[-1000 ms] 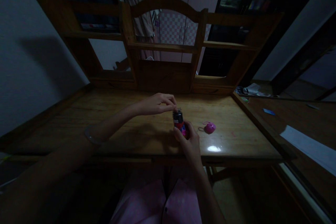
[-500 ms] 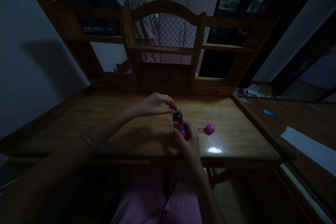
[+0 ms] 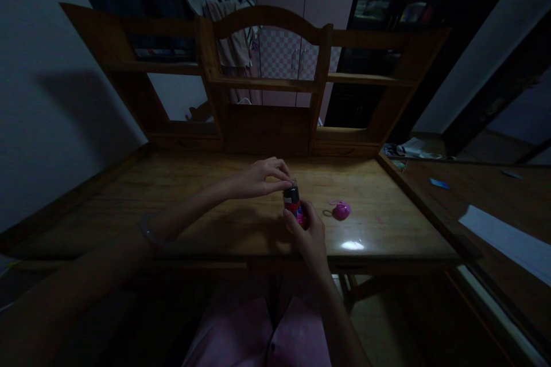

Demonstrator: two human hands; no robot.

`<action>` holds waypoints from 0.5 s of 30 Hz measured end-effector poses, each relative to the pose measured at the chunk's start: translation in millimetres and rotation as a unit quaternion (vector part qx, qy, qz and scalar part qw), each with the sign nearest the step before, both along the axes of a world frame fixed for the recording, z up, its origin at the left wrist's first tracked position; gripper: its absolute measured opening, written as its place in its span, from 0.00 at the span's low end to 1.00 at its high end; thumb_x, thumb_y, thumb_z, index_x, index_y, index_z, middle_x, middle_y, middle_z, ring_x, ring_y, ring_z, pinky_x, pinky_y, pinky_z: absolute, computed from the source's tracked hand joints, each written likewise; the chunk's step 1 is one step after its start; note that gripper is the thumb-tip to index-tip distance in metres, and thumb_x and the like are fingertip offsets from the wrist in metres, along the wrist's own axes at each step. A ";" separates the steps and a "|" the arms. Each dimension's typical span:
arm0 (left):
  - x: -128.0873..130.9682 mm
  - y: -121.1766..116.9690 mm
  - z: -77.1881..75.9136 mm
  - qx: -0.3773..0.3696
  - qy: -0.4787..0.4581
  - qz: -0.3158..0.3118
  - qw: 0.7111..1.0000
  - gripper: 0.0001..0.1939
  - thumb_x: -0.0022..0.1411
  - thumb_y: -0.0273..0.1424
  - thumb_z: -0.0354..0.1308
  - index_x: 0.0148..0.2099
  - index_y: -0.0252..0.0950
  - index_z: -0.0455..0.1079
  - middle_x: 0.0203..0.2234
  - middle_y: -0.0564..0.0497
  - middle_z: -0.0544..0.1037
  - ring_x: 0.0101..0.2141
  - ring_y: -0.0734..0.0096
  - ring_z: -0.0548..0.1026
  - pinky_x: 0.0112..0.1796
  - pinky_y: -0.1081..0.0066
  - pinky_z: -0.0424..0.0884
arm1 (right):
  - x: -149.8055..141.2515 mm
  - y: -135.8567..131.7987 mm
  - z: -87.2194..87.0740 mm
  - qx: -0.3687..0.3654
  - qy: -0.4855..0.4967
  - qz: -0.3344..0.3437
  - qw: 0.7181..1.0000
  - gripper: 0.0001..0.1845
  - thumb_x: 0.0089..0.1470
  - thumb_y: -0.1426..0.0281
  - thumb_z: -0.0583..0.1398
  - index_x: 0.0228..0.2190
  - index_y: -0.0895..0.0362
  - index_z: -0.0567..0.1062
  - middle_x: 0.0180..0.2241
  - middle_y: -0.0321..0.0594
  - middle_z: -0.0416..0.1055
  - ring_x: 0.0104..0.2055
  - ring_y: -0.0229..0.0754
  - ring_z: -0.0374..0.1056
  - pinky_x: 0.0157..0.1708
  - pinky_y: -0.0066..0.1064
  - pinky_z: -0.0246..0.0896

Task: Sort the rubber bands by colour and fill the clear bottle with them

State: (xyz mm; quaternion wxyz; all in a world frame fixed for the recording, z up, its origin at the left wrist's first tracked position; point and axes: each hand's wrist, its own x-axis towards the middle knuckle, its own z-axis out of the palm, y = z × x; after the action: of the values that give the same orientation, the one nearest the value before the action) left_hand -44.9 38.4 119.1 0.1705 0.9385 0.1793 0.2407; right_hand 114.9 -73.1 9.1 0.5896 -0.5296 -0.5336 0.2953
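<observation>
My right hand (image 3: 309,235) is wrapped round a small dark bottle with a red and pink label (image 3: 293,202), held upright just above the wooden desk (image 3: 193,206). My left hand (image 3: 262,176) reaches in from the left, fingers pinched together at the bottle's top; what they pinch is too small to make out. A small pink round object (image 3: 342,210) with a thin loop lies on the desk just right of the bottle. A pale bangle (image 3: 148,229) sits on my left wrist.
A wooden hutch with shelves (image 3: 267,80) stands along the desk's back edge. A second dark table (image 3: 482,200) at the right carries papers and small items. A bright light spot (image 3: 352,245) shines near the desk's front edge. Pink clothing covers my lap below.
Both hands and the bottle stay almost in place; my left fingers have shifted slightly at the bottle's top. The view has tilted a little.
</observation>
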 end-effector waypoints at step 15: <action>15.9 5.0 -8.1 0.001 0.034 -0.010 0.999 0.13 0.63 0.42 0.58 0.39 0.41 0.79 0.38 0.48 0.70 0.43 0.66 0.68 0.48 0.65 0.65 | -1.2 -1.3 2.2 0.007 0.006 -0.011 1.000 0.17 0.54 0.59 0.61 0.43 0.56 0.74 0.37 0.38 0.74 0.38 0.44 0.69 0.39 0.32 0.62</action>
State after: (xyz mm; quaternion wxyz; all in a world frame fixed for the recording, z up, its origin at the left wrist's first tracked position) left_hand -29.0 43.4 111.1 0.1659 0.9480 0.1758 0.2069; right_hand 113.7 -74.4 11.3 0.5997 -0.5295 -0.5263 0.2881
